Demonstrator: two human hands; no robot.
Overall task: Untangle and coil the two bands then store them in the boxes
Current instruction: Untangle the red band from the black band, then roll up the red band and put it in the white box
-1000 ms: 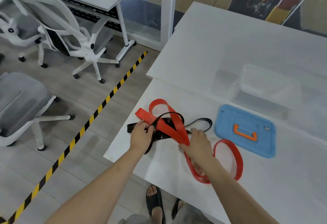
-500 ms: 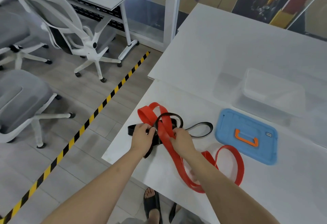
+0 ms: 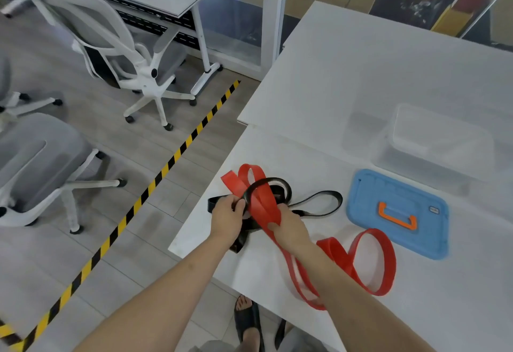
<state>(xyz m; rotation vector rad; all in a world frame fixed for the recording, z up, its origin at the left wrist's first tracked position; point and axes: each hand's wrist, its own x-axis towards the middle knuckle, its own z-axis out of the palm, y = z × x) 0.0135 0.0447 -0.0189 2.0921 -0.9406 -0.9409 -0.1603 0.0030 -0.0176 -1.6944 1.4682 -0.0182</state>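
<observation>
Lower centre of frame: left hand is pinching the black band, grip closed on it. Right hand is gripping the red band, still tangled with the black one on the white table. Clear box and blue lid are sitting at right. No readable text.
</observation>
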